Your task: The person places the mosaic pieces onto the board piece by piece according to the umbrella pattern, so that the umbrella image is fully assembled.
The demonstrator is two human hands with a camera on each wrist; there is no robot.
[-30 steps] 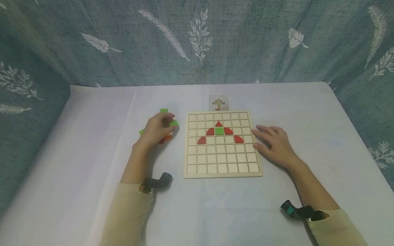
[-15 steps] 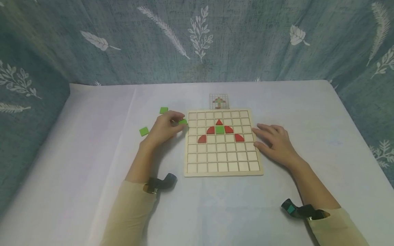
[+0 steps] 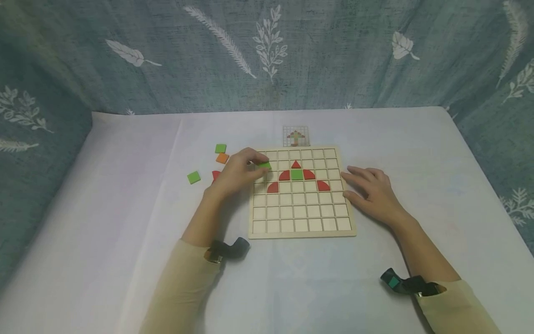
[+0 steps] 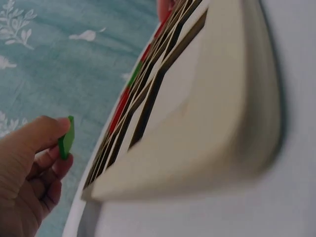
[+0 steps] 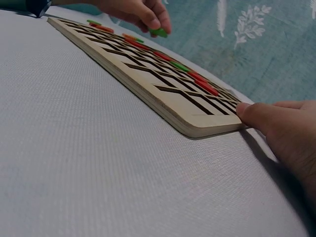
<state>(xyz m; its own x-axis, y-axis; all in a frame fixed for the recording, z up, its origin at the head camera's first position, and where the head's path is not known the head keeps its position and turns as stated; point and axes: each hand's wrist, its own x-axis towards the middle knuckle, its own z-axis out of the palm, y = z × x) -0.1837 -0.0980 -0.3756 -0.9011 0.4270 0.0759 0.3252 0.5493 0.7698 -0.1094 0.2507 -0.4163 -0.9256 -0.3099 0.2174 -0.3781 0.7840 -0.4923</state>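
Left hand (image 3: 238, 174) moved rightward over board (image 3: 301, 226), pinching green tile (image 3: 265, 165); right hand (image 3: 372, 194), fingers relaxed, touches right edge.

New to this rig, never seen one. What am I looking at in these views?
No robot here: just a person's two bare hands. The head view looks forward and down from a camera on the head; the two wrist views come from cameras worn on the wrists, each looking at its own hand's work.

On the white table lies a wooden grid board with five red pieces and one green square in its cells. A small patterned card lies beyond it; loose green, orange and red pieces lie to its left.

The left hand pinches a green tile above the board; the right hand touches the board's right edge.
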